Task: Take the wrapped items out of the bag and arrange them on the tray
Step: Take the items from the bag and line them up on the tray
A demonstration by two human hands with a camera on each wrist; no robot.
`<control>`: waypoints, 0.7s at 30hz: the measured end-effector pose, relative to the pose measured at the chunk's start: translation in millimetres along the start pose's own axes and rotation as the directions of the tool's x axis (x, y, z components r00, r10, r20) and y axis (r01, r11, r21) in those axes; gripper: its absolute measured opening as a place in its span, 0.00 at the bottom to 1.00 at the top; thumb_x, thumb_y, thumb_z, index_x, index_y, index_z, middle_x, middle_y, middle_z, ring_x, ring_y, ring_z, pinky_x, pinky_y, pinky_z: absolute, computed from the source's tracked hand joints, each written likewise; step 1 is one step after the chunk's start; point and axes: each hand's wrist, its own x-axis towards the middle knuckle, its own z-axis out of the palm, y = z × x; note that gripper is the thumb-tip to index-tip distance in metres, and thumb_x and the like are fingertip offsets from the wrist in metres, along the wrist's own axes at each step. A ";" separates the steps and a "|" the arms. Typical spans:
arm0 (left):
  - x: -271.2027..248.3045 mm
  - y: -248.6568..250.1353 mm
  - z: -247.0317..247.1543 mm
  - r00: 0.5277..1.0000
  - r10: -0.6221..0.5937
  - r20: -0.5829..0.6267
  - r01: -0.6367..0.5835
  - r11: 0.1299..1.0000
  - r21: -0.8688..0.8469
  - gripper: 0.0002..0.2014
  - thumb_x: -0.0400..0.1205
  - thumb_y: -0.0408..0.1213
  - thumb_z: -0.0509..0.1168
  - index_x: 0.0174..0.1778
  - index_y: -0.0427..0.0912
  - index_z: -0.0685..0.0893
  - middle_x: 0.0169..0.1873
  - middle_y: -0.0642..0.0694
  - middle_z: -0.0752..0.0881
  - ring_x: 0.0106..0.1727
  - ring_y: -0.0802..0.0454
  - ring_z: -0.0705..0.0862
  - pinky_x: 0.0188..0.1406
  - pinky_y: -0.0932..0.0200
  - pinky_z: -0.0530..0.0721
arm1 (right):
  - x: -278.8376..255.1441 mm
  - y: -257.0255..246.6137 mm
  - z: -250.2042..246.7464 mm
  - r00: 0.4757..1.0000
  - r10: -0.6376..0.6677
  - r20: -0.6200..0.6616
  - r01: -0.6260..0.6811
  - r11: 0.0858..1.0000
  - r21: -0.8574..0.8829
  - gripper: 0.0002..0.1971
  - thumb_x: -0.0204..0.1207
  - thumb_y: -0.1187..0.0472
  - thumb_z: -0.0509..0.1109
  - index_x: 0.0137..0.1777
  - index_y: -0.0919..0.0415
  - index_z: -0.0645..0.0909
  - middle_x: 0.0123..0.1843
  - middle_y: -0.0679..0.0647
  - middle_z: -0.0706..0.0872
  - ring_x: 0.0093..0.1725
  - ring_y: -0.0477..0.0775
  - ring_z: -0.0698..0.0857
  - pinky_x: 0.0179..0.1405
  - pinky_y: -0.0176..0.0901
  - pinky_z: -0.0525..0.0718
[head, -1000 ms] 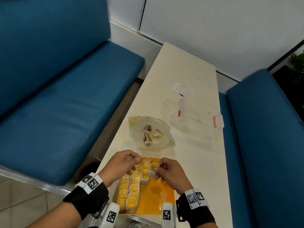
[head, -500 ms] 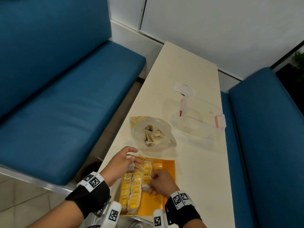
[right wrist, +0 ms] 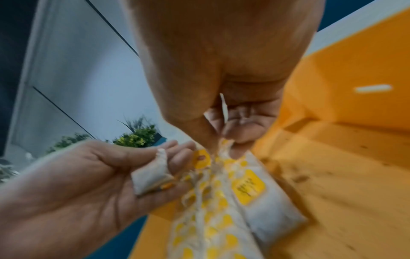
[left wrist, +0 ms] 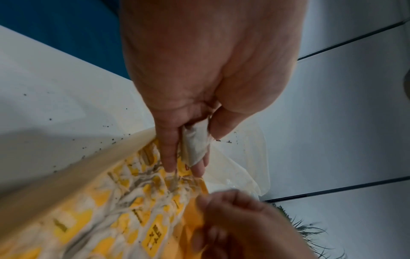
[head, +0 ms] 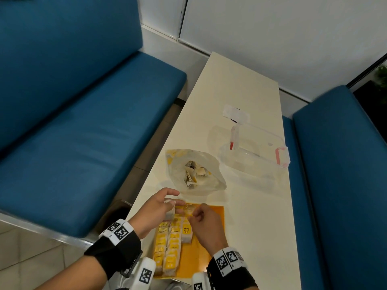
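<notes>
Compared with half a second ago, the right hand (head: 206,221) has lifted off the third row of packets in the lower centre of the head view and come up to the far end of the orange rectangular tray (head: 215,214), close beside the left hand (head: 156,210). Its thumb and forefinger are pressed together in a pinch on a thin string or tag strip at the top of the rows; the right wrist view shows the pinch, but blur hides exactly what is caught. The left hand keeps its place at the tray's upper left corner, thumb raised and fingers loosely extended, with one small white wrapped sachet (left wrist: 196,143) gripped between thumb and fingers. The yellow-labelled white wrapped packets (head: 169,250) lie in two long rows along the tray's left side, with a shorter third row of about two beside them. The translucent crinkled plastic bag (head: 194,170), just above the tray in the frame, holds several more sachets. Judgement: the right hand is clearing tangled strings to make room, the held sachet goes down next, and the task is well past half done.
</notes>
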 end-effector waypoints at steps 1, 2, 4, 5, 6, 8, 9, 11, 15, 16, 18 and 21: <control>0.4 1.3 1.5 1.000 0.010 0.006 -0.010 1.000 -0.005 0.12 0.92 0.33 0.58 0.66 0.51 0.81 0.59 0.49 0.92 0.57 0.53 0.92 0.64 0.44 0.89 | -2.1 -9.4 -3.6 0.997 -0.074 -0.001 0.073 0.995 0.072 0.07 0.73 0.61 0.74 0.40 0.47 0.80 0.35 0.49 0.85 0.36 0.50 0.85 0.42 0.50 0.88; 1.4 2.1 3.2 1.000 0.019 0.004 -0.019 1.000 -0.011 0.12 0.91 0.33 0.59 0.66 0.51 0.82 0.61 0.50 0.92 0.59 0.54 0.91 0.66 0.43 0.87 | -4.6 -19.6 -7.1 0.991 -0.133 0.017 0.129 0.981 0.147 0.07 0.73 0.61 0.75 0.41 0.46 0.83 0.36 0.49 0.87 0.38 0.51 0.87 0.44 0.51 0.89; 2.0 6.0 8.3 0.999 0.047 -0.008 -0.047 0.997 -0.055 0.13 0.90 0.32 0.61 0.66 0.49 0.83 0.60 0.49 0.92 0.60 0.52 0.91 0.66 0.46 0.88 | -7.1 -37.4 -12.2 0.973 -0.224 0.055 0.206 0.951 0.230 0.10 0.73 0.61 0.76 0.44 0.41 0.86 0.41 0.45 0.90 0.40 0.50 0.88 0.46 0.47 0.90; 1.6 8.2 11.1 0.998 0.060 -0.014 -0.061 0.994 -0.087 0.12 0.90 0.32 0.60 0.67 0.48 0.83 0.58 0.48 0.93 0.59 0.51 0.92 0.64 0.48 0.89 | -6.2 -43.0 -13.9 0.968 -0.243 0.064 0.222 0.945 0.240 0.11 0.73 0.61 0.76 0.45 0.40 0.86 0.43 0.43 0.90 0.42 0.48 0.88 0.46 0.44 0.89; 1.9 9.3 13.0 0.997 0.068 -0.021 -0.070 0.991 -0.115 0.12 0.91 0.35 0.59 0.68 0.49 0.83 0.57 0.48 0.93 0.59 0.51 0.92 0.63 0.50 0.89 | -4.9 -47.5 -15.2 0.967 -0.250 0.059 0.229 0.943 0.240 0.12 0.73 0.60 0.77 0.48 0.40 0.87 0.45 0.43 0.90 0.43 0.47 0.88 0.47 0.41 0.89; 2.1 9.6 15.0 0.997 0.075 -0.012 -0.076 0.981 -0.178 0.15 0.93 0.45 0.55 0.71 0.53 0.81 0.61 0.49 0.92 0.64 0.51 0.90 0.68 0.49 0.86 | -2.2 -50.9 -15.2 0.971 -0.238 0.027 0.225 0.945 0.239 0.12 0.72 0.59 0.78 0.52 0.42 0.87 0.46 0.43 0.90 0.43 0.45 0.88 0.47 0.40 0.89; 1.3 8.8 15.1 0.997 0.083 0.009 -0.079 0.975 -0.210 0.17 0.92 0.49 0.53 0.73 0.54 0.80 0.64 0.51 0.90 0.67 0.52 0.88 0.72 0.49 0.84 | -1.2 -50.5 -14.8 0.975 -0.224 0.012 0.214 0.946 0.244 0.12 0.71 0.59 0.78 0.53 0.44 0.88 0.46 0.43 0.90 0.43 0.44 0.88 0.47 0.39 0.89; 0.7 5.4 15.7 0.993 0.083 0.078 -0.062 0.967 -0.247 0.22 0.90 0.56 0.49 0.78 0.58 0.74 0.71 0.55 0.84 0.73 0.56 0.83 0.75 0.55 0.79 | -0.7 -48.8 -13.1 0.980 -0.199 -0.015 0.197 0.951 0.239 0.14 0.69 0.58 0.80 0.56 0.48 0.88 0.45 0.43 0.90 0.43 0.43 0.87 0.45 0.34 0.87; -2.1 2.4 16.7 0.980 0.106 0.166 -0.064 0.969 -0.239 0.22 0.88 0.62 0.49 0.76 0.64 0.71 0.69 0.65 0.82 0.69 0.72 0.82 0.64 0.73 0.80 | -0.7 -45.8 -12.6 0.979 -0.197 -0.053 0.204 0.953 0.222 0.11 0.70 0.62 0.80 0.52 0.49 0.89 0.42 0.46 0.90 0.42 0.42 0.85 0.42 0.30 0.84; -0.9 0.7 15.7 0.979 0.119 0.165 -0.081 0.972 -0.222 0.22 0.86 0.64 0.53 0.75 0.65 0.73 0.70 0.63 0.83 0.69 0.71 0.82 0.65 0.71 0.80 | -0.8 -45.0 -13.3 0.978 -0.201 -0.049 0.207 0.953 0.223 0.11 0.72 0.64 0.78 0.50 0.48 0.89 0.41 0.46 0.90 0.42 0.42 0.85 0.41 0.29 0.83; -0.9 1.9 13.1 0.981 0.160 0.110 -0.149 0.983 -0.107 0.22 0.85 0.58 0.64 0.74 0.61 0.77 0.69 0.56 0.87 0.68 0.64 0.85 0.66 0.65 0.82 | -0.6 -42.2 -15.8 0.976 -0.213 -0.043 0.217 0.948 0.232 0.12 0.73 0.67 0.76 0.47 0.47 0.88 0.41 0.44 0.91 0.43 0.42 0.86 0.42 0.29 0.83; -0.9 4.8 7.2 0.965 0.259 0.031 -0.261 0.960 0.104 0.16 0.83 0.37 0.74 0.67 0.51 0.85 0.55 0.52 0.93 0.58 0.57 0.91 0.59 0.57 0.89 | 0.9 -40.3 -25.3 0.977 -0.204 -0.066 0.214 0.930 0.297 0.11 0.70 0.67 0.78 0.45 0.49 0.88 0.42 0.45 0.91 0.44 0.41 0.87 0.44 0.31 0.84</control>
